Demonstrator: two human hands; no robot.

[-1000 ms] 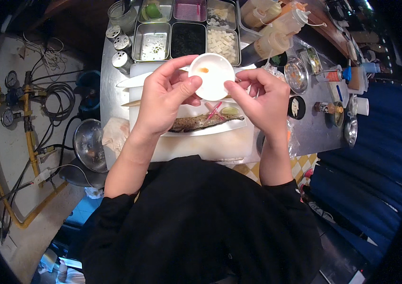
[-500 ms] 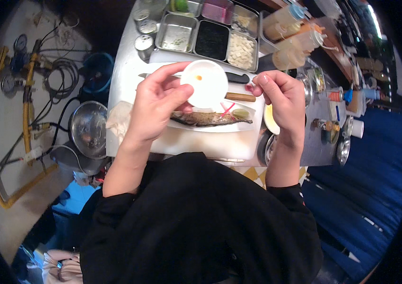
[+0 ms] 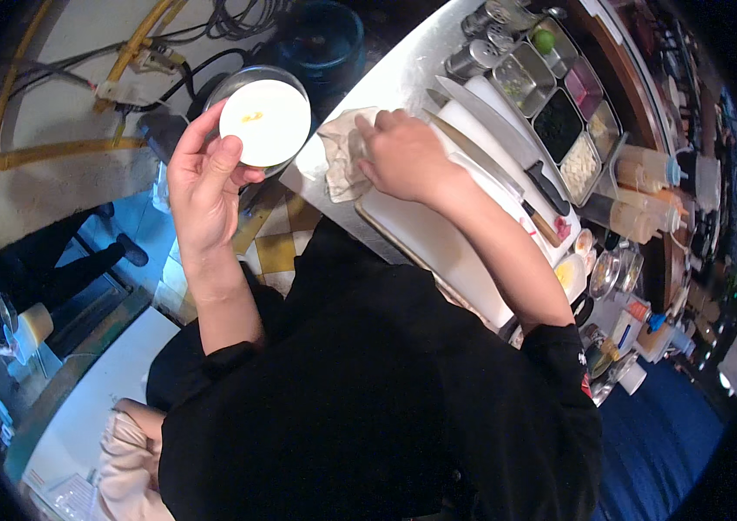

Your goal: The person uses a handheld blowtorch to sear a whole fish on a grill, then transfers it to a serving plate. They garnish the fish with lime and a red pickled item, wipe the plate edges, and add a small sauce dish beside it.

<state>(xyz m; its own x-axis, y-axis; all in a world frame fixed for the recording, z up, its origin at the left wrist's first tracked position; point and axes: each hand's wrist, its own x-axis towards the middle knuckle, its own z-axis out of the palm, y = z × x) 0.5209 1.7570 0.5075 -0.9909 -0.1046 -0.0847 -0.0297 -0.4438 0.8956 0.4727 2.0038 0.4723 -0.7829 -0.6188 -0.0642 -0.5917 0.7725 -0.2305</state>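
Observation:
My left hand [image 3: 212,178] is closed on the rim of a small round white dish [image 3: 266,126], thumb on top and fingers beneath. A yellow-orange smear lies in the dish. My right hand [image 3: 407,156] reaches over the board to a crumpled beige cloth [image 3: 344,156] at the table corner. Its fingers are apart and touch or hover just over the cloth; which of these I cannot tell. Beside my right forearm lie a black-handled knife [image 3: 548,187] and a wooden-handled knife [image 3: 542,224]. A pink morsel [image 3: 562,227] sits close to the wooden handle. The forearm hides most of the fish plate.
Metal trays with chopped white cubes [image 3: 579,170] and dark shreds [image 3: 558,126] stand along the table's far side. Shakers [image 3: 471,59] and squeeze bottles [image 3: 642,165] flank them. A metal bowl [image 3: 251,78] is behind the dish. Another person's sleeve [image 3: 121,460] shows at lower left.
My view has turned leftward. My left hand has carried the white dish left, off the table. My right hand has let go of the small reddish piece and crossed to the cloth.

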